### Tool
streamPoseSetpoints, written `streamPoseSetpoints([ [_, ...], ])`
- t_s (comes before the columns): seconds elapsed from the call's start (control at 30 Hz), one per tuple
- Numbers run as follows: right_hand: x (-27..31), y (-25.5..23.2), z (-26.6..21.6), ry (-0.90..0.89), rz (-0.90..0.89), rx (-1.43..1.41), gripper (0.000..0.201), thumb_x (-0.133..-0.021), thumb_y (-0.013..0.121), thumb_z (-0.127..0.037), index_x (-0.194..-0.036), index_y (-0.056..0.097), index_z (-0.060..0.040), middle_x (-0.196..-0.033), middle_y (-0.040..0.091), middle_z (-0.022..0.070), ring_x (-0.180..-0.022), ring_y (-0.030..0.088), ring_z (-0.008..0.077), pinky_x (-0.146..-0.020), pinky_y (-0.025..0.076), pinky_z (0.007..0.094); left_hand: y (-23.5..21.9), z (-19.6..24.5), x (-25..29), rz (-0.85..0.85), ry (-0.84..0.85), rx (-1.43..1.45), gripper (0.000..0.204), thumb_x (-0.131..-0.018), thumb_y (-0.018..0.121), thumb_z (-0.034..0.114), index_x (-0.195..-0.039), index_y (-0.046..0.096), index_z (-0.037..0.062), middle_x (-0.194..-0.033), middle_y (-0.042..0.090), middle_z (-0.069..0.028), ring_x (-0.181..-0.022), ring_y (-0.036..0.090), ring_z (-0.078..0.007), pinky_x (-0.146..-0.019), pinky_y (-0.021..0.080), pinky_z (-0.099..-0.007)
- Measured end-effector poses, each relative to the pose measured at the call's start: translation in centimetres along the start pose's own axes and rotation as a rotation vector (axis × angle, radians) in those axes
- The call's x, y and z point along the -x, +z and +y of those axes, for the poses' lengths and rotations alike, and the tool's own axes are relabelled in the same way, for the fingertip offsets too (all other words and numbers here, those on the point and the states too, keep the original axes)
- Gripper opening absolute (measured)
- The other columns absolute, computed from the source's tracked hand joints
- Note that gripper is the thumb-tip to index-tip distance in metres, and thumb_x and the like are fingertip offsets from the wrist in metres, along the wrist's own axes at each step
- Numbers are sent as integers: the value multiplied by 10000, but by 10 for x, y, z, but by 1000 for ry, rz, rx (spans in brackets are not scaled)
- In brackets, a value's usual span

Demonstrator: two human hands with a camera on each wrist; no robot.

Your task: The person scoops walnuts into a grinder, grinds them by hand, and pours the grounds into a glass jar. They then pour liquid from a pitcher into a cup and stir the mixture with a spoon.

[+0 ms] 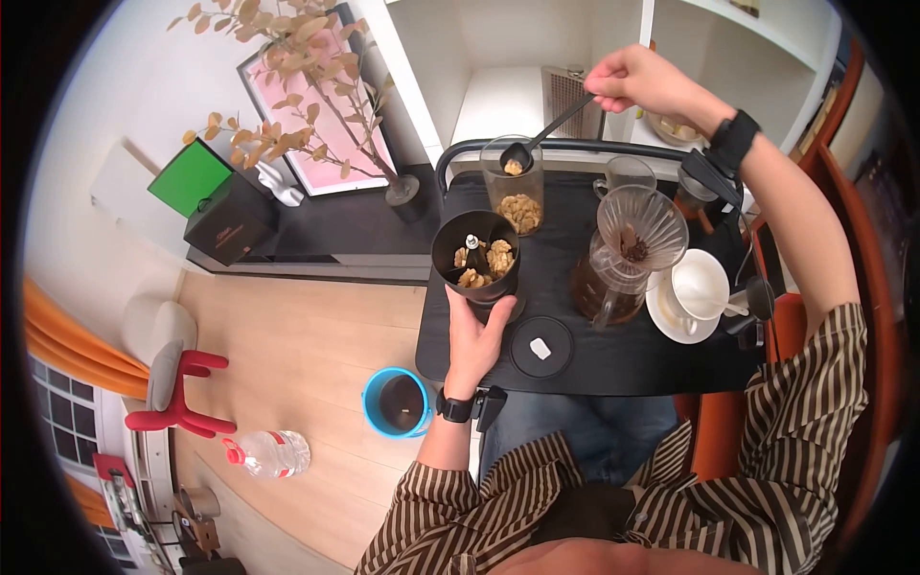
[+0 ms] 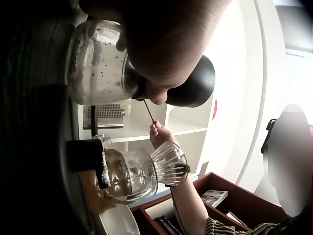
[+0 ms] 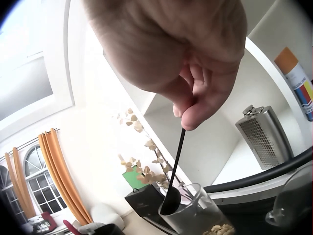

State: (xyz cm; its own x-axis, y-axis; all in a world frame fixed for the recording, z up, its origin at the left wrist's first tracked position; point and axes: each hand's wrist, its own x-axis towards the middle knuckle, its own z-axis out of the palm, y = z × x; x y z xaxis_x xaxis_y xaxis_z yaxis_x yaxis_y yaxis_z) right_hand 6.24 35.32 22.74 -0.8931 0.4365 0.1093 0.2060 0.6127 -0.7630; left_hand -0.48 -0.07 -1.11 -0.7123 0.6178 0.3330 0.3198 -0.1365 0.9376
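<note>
One spoon (image 1: 541,141) (right fingers pinching), one grinder (image 1: 476,257) gripped by left fingers.

— What stands on the black tray table (image 1: 613,369) near the glass carafe (image 1: 604,287)?
— A glass dripper (image 1: 640,225) sits on the carafe. A white cup on a saucer (image 1: 698,287) is just right of it, and a round black lid (image 1: 541,347) lies in front.
— And on the floor?
— Left of the table, a blue bucket (image 1: 396,403) and a water bottle (image 1: 271,452).

Black spoon (image 1: 537,144) in right hand (image 1: 632,81); black cup (image 1: 476,257) in left hand (image 1: 476,335); black desk (image 1: 575,355); brown-striped sleeves (image 1: 795,450); blue bucket (image 1: 398,403) beside left hand.
</note>
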Motion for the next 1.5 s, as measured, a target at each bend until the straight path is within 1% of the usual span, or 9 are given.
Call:
streamPoseSetpoints([
  [0.33, 55, 0, -54, -86, 10, -78, 246, -1039, 694, -171, -1177, 728, 30, -894, 731, 38, -767, 661, 67, -736, 560, 224, 3, 4, -4, 16, 80, 16, 697, -971, 771, 175, -1503, 362, -15, -1370, 596, -171, -1260, 601, -252, -1069, 470, -372],
  [0.5, 85, 27, -82, -391, -32, 48, 145, -1004, 703, -93, -1069, 733, 33, -883, 741, 57, -800, 690, 134, -749, 565, 270, 3, 10, -4, 14, 90, 38, 665, -973, 772, 184, -1481, 386, -5, -1364, 600, -168, -1248, 608, -253, -1050, 482, -376],
  [0.6, 98, 33, -97, -870, 58, 362, 126, -957, 734, -82, -1027, 744, 23, -875, 754, 121, -790, 736, 243, -719, 584, 347, 3, 14, -3, 18, 91, 17, 656, -971, 774, 188, -1470, 393, -4, -1360, 600, -171, -1242, 612, -257, -1042, 487, -378],
  [0.63, 100, 35, -100, -937, 77, 379, 103, -934, 742, -62, -1008, 743, 10, -894, 748, 140, -803, 727, 309, -720, 584, 362, 3, 15, -3, 22, 94, 6, 655, -971, 775, 189, -1467, 394, -5, -1358, 600, -172, -1240, 612, -259, -1040, 489, -379],
  [0.73, 101, 33, -104, -979, 152, 408, 126, -938, 742, -84, -1022, 749, 10, -871, 745, 133, -785, 730, 282, -719, 578, 349, 3, 14, -4, 25, 113, 7, 661, -967, 777, 192, -1467, 394, -7, -1354, 601, -175, -1236, 615, -264, -1041, 488, -380],
  [0.93, 80, 19, -85, -508, 298, 248, 184, -1017, 695, -132, -1091, 755, 25, -830, 739, 56, -757, 680, 96, -706, 559, 275, 2, 13, -5, 32, 133, -20, 672, -960, 782, 195, -1468, 395, -12, -1353, 600, -184, -1234, 615, -275, -1045, 483, -379],
  [1.07, 51, 19, -58, -366, 328, 266, 226, -1019, 700, -181, -1087, 758, 26, -796, 738, 53, -715, 681, 97, -682, 561, 280, 2, 20, -4, 32, 118, -20, 668, -958, 782, 196, -1463, 399, -13, -1354, 597, -189, -1241, 610, -278, -1049, 479, -382],
  [1.3, 26, 49, -36, -356, 158, 390, 220, -961, 716, -170, -1045, 766, 27, -920, 773, 216, -884, 762, 355, -832, 590, 413, 2, 20, -4, 33, 121, -38, 641, -964, 775, 199, -1447, 410, -14, -1340, 600, -184, -1240, 606, -277, -1046, 476, -384],
  [1.5, 45, 65, -47, -458, 151, 455, 219, -969, 704, -183, -1017, 766, 21, -917, 765, 227, -885, 747, 391, -845, 587, 452, 3, 22, -3, 34, 105, -25, 642, -968, 773, 200, -1448, 405, -16, -1342, 600, -177, -1232, 602, -257, -1044, 476, -375],
])
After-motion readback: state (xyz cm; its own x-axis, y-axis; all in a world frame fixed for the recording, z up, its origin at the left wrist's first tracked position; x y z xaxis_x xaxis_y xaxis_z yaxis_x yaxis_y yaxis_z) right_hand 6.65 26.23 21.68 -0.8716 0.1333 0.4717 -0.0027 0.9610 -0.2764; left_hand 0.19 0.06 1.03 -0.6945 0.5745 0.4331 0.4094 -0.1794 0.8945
